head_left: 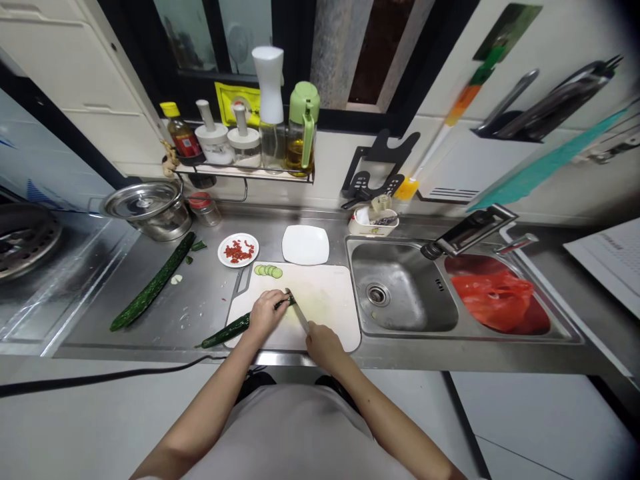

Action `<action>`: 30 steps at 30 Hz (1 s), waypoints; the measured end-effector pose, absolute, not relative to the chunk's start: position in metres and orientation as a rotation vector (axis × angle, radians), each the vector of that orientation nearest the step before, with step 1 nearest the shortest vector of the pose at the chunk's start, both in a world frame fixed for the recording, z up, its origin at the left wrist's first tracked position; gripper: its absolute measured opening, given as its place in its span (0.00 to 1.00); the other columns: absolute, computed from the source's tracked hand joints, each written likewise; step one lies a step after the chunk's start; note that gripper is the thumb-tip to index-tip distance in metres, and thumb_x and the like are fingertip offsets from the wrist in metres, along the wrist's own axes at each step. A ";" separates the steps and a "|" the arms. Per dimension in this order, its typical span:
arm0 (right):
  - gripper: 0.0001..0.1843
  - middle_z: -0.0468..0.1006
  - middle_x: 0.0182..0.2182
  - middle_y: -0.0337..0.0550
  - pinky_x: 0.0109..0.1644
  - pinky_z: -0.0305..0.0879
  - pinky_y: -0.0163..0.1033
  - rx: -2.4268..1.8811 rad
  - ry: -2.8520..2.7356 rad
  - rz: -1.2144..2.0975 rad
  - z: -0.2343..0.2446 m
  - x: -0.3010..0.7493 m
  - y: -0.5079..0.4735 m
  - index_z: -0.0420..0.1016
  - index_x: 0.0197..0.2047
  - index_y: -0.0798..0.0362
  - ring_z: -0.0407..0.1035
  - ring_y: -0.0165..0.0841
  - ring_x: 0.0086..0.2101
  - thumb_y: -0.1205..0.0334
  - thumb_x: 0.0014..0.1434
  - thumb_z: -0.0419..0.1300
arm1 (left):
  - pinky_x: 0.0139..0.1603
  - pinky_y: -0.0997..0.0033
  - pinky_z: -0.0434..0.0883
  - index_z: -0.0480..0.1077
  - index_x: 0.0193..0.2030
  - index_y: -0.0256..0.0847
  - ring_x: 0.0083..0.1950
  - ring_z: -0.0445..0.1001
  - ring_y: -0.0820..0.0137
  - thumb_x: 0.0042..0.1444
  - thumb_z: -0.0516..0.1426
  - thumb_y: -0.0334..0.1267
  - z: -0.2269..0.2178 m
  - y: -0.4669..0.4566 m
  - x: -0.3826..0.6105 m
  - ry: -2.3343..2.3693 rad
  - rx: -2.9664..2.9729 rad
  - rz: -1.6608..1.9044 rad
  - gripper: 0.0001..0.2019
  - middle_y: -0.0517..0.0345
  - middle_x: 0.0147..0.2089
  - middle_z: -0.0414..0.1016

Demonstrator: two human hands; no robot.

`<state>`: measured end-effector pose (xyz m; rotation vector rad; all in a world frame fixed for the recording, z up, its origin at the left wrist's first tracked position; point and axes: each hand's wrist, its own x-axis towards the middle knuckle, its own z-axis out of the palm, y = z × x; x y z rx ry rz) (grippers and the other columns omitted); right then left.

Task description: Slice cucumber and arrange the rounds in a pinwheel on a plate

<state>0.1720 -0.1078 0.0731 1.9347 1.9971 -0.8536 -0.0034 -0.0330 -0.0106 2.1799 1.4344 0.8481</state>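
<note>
My left hand (267, 315) is closed over a dark green cucumber (227, 332) that lies slantwise across the white cutting board (335, 293). Its tail end pokes out past the board's left edge. In my right hand (324, 343) is a knife (301, 317), gripped by the handle, with the blade at the cucumber's cut end beside my left fingertips. Whether the blade is inside the flesh I cannot tell. A short row of overlapping cucumber slices (269, 271) rests near the board's top left corner.
Behind the board stand a plate of chopped red pieces (239, 250) and a white plate (305, 245). Another cucumber (153, 283) lies left, near a lidded steel pot (150, 208). To the right is a sink (405, 287), with a red plastic bag (495, 300) in the second basin.
</note>
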 end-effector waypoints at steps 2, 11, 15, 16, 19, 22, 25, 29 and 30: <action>0.16 0.78 0.41 0.56 0.41 0.62 0.39 1.924 1.994 -0.857 0.073 0.172 -0.106 0.69 0.50 0.59 0.73 0.41 0.44 0.70 0.62 0.46 | 0.50 0.64 0.71 0.76 0.40 0.45 0.46 0.73 0.66 0.59 0.57 0.38 -0.011 -0.033 -0.003 1.438 2.179 0.847 0.07 0.56 0.43 0.78; 0.17 0.78 0.42 0.57 0.42 0.64 0.39 1.924 1.991 -0.863 0.067 0.164 -0.094 0.69 0.51 0.59 0.74 0.41 0.44 0.71 0.62 0.46 | 0.50 0.64 0.71 0.76 0.41 0.45 0.46 0.74 0.66 0.59 0.57 0.38 -0.012 -0.032 -0.004 1.429 2.189 0.851 0.07 0.55 0.43 0.78; 0.17 0.78 0.42 0.57 0.43 0.65 0.40 1.928 1.989 -0.861 0.064 0.161 -0.090 0.69 0.52 0.59 0.74 0.42 0.45 0.71 0.62 0.46 | 0.50 0.64 0.71 0.76 0.41 0.45 0.46 0.74 0.66 0.58 0.57 0.38 -0.014 -0.032 -0.004 1.428 2.191 0.858 0.07 0.56 0.43 0.78; 0.17 0.78 0.42 0.58 0.43 0.65 0.41 1.932 1.985 -0.860 0.063 0.160 -0.090 0.69 0.52 0.59 0.74 0.42 0.44 0.71 0.62 0.46 | 0.49 0.64 0.71 0.76 0.41 0.45 0.46 0.74 0.66 0.58 0.57 0.38 -0.014 -0.032 -0.004 1.428 2.191 0.859 0.07 0.56 0.43 0.78; 0.16 0.78 0.42 0.58 0.44 0.65 0.41 1.936 1.980 -0.868 0.061 0.159 -0.088 0.69 0.50 0.59 0.74 0.41 0.44 0.71 0.62 0.46 | 0.49 0.64 0.71 0.76 0.41 0.46 0.46 0.74 0.66 0.58 0.57 0.38 -0.015 -0.032 -0.004 1.435 2.189 0.859 0.07 0.56 0.43 0.78; 0.16 0.78 0.42 0.57 0.44 0.65 0.40 1.936 1.992 -0.865 0.060 0.158 -0.088 0.69 0.50 0.59 0.74 0.41 0.44 0.71 0.62 0.46 | 0.50 0.64 0.71 0.76 0.41 0.45 0.46 0.74 0.66 0.59 0.57 0.39 -0.016 -0.031 -0.004 1.448 2.187 0.854 0.07 0.56 0.42 0.78; 0.16 0.78 0.43 0.57 0.43 0.65 0.40 1.941 1.984 -0.854 0.062 0.159 -0.091 0.69 0.50 0.59 0.74 0.41 0.44 0.70 0.63 0.46 | 0.51 0.64 0.71 0.76 0.41 0.45 0.46 0.74 0.66 0.59 0.57 0.39 -0.015 -0.031 -0.004 1.444 2.184 0.846 0.07 0.56 0.42 0.79; 0.16 0.78 0.43 0.57 0.43 0.64 0.40 1.925 1.956 -0.852 0.069 0.162 -0.099 0.69 0.50 0.59 0.73 0.41 0.45 0.71 0.62 0.46 | 0.50 0.64 0.71 0.76 0.40 0.46 0.46 0.74 0.66 0.58 0.57 0.39 -0.014 -0.031 -0.004 1.439 2.174 0.847 0.07 0.56 0.43 0.79; 0.16 0.78 0.43 0.57 0.43 0.64 0.40 1.921 1.953 -0.855 0.070 0.163 -0.100 0.69 0.49 0.59 0.73 0.41 0.45 0.71 0.62 0.46 | 0.50 0.64 0.71 0.76 0.40 0.46 0.46 0.74 0.66 0.58 0.57 0.39 -0.014 -0.031 -0.004 1.440 2.171 0.849 0.07 0.56 0.43 0.79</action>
